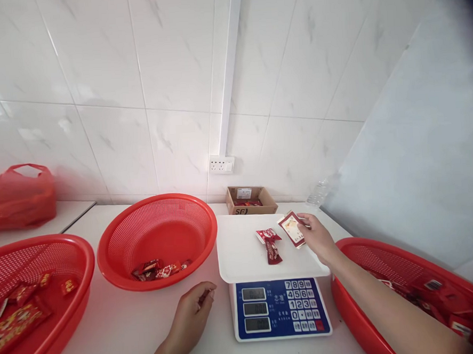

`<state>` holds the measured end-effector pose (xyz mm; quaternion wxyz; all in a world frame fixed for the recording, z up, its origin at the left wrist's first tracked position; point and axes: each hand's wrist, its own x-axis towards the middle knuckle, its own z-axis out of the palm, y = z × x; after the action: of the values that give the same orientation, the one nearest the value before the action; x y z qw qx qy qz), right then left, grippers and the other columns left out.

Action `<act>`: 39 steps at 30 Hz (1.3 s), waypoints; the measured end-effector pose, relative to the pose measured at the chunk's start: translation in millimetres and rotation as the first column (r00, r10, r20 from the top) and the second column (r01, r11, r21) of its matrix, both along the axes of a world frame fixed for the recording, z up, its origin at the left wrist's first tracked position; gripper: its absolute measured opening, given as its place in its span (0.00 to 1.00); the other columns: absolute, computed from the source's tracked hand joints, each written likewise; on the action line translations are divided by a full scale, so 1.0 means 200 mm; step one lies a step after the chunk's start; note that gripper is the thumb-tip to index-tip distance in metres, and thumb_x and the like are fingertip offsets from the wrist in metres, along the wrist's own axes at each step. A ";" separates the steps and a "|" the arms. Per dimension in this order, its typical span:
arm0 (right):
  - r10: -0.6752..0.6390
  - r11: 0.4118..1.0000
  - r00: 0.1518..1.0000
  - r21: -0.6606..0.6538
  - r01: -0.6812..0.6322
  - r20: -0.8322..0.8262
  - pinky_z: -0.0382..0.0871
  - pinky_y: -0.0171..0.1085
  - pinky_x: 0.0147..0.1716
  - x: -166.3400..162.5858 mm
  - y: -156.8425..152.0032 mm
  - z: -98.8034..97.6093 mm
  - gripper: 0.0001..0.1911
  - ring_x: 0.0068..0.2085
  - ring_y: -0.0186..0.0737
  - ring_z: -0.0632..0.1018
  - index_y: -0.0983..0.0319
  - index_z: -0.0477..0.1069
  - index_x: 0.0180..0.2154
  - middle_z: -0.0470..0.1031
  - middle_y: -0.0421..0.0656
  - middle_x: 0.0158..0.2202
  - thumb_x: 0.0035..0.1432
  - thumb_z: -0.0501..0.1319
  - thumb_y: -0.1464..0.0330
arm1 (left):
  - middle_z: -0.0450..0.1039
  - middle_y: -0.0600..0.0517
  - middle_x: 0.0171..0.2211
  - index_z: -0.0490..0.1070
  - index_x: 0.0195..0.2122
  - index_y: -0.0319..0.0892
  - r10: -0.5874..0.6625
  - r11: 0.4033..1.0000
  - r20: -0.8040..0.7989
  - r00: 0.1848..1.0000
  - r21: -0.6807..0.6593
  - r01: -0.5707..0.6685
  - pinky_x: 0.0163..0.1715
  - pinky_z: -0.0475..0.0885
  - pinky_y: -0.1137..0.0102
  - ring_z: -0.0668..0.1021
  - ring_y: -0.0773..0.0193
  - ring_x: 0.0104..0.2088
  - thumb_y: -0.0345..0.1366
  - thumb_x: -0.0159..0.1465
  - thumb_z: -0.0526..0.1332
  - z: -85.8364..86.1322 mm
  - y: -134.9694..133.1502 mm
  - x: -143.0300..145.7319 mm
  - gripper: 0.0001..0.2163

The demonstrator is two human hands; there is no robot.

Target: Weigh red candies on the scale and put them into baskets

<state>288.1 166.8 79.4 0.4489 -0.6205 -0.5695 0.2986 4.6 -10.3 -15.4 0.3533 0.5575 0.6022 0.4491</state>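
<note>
My right hand (315, 236) pinches the edge of a flat cream packet with a dark red border (292, 229) over the right part of the white weighing pan (241, 251). Two small wrapped snacks lie together on the pan: a red and white packet (268, 235) and a darker red one (274, 252). Below the pan is the blue panel of the digital scale (282, 309), with three displays and a keypad. My left hand (193, 313) rests left of the scale, its fingers curled closed; what lies inside them, if anything, is hidden.
A red plastic basket (158, 200) with several wrapped snacks stands left of the scale. Other red baskets are at the far left (85, 261) and right (349, 287). At the back are a small cardboard box (254, 210), a clear plastic container (318, 192) and a red bag (21, 198).
</note>
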 end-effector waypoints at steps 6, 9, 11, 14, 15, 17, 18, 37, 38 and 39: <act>0.197 0.971 0.975 -0.119 -0.208 -0.103 0.72 0.36 0.35 -0.07 -0.06 0.02 0.15 0.41 0.39 0.76 0.57 0.65 0.43 0.72 0.44 0.44 0.51 0.54 0.69 | 0.72 0.52 0.29 0.71 0.36 0.43 -0.009 1.000 -0.021 1.000 -0.009 0.009 0.30 0.67 0.73 0.72 0.64 0.29 0.42 0.60 0.52 0.02 0.00 0.01 0.12; 0.162 0.983 0.986 -0.082 -0.165 -0.043 0.72 0.36 0.36 -0.08 -0.07 0.04 0.15 0.43 0.40 0.75 0.57 0.65 0.43 0.71 0.45 0.46 0.51 0.55 0.70 | 0.72 0.52 0.30 0.71 0.36 0.43 -0.004 1.000 -0.029 1.000 -0.005 0.004 0.30 0.67 0.73 0.72 0.64 0.29 0.41 0.60 0.52 0.01 0.00 0.01 0.12; 0.149 0.985 0.988 -0.089 -0.151 -0.029 0.72 0.37 0.37 -0.06 -0.06 0.04 0.16 0.44 0.41 0.75 0.57 0.65 0.45 0.71 0.46 0.48 0.52 0.53 0.70 | 0.72 0.52 0.30 0.72 0.36 0.43 -0.001 1.000 -0.034 0.999 -0.010 0.000 0.29 0.67 0.73 0.72 0.64 0.28 0.41 0.60 0.52 0.01 0.00 0.01 0.12; 0.182 0.978 0.979 -0.117 -0.172 0.087 0.69 0.41 0.45 -0.03 -0.05 0.01 0.19 0.50 0.43 0.73 0.59 0.63 0.49 0.69 0.48 0.51 0.53 0.52 0.68 | 0.72 0.52 0.29 0.72 0.36 0.43 -0.008 1.000 -0.036 0.999 -0.011 0.007 0.29 0.67 0.73 0.71 0.64 0.28 0.42 0.60 0.52 0.01 0.00 0.01 0.12; 0.210 0.975 0.962 -0.115 -0.192 0.172 0.66 0.43 0.49 -0.02 -0.06 0.00 0.21 0.52 0.45 0.71 0.60 0.62 0.50 0.68 0.49 0.53 0.53 0.53 0.67 | 0.72 0.52 0.29 0.71 0.36 0.43 -0.010 1.000 -0.037 0.999 -0.012 0.009 0.29 0.67 0.73 0.71 0.64 0.28 0.42 0.61 0.52 0.01 0.00 0.01 0.12; 0.279 0.960 0.890 -0.096 -0.262 0.361 0.60 0.45 0.54 -0.03 -0.07 -0.01 0.22 0.56 0.46 0.67 0.61 0.63 0.51 0.66 0.49 0.55 0.53 0.54 0.67 | 0.72 0.52 0.29 0.71 0.36 0.42 -0.012 1.000 -0.042 0.999 -0.015 0.011 0.28 0.66 0.73 0.71 0.64 0.28 0.42 0.61 0.52 0.02 0.00 0.01 0.12; 0.315 0.946 0.841 -0.078 -0.314 0.440 0.58 0.45 0.56 -0.04 -0.08 -0.01 0.21 0.56 0.45 0.66 0.61 0.64 0.50 0.66 0.48 0.55 0.52 0.54 0.67 | 0.71 0.52 0.29 0.71 0.36 0.42 -0.013 1.000 -0.046 0.999 -0.017 0.012 0.28 0.66 0.73 0.71 0.64 0.28 0.42 0.61 0.51 0.02 0.00 0.01 0.12; 0.496 0.852 0.685 -0.146 -0.503 0.533 0.55 0.47 0.58 -0.10 -0.14 0.02 0.22 0.57 0.48 0.65 0.61 0.65 0.50 0.66 0.50 0.55 0.53 0.55 0.62 | 0.72 0.53 0.29 0.71 0.36 0.43 -0.016 1.000 -0.062 0.998 -0.007 0.015 0.29 0.66 0.74 0.72 0.64 0.28 0.41 0.61 0.51 0.02 0.00 0.02 0.12; 0.528 0.839 0.684 -0.183 -0.513 0.504 0.55 0.47 0.58 -0.11 -0.13 0.01 0.24 0.57 0.48 0.65 0.61 0.63 0.52 0.65 0.50 0.56 0.54 0.54 0.61 | 0.72 0.53 0.28 0.71 0.36 0.43 -0.013 1.000 -0.066 0.998 -0.011 0.012 0.28 0.66 0.74 0.72 0.64 0.28 0.41 0.61 0.51 0.02 0.00 0.02 0.12; 0.559 0.822 0.680 -0.211 -0.529 0.474 0.55 0.48 0.58 -0.11 -0.14 0.01 0.25 0.58 0.47 0.64 0.61 0.61 0.54 0.64 0.50 0.57 0.54 0.54 0.60 | 0.72 0.53 0.28 0.71 0.36 0.43 -0.012 1.000 -0.072 0.997 -0.014 0.011 0.28 0.66 0.74 0.72 0.64 0.28 0.41 0.61 0.51 0.01 0.00 0.02 0.12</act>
<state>265.7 139.8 81.1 0.1526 -0.4921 -0.8177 0.2567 8.8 -11.2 -12.6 0.3376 0.5745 0.6143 0.4226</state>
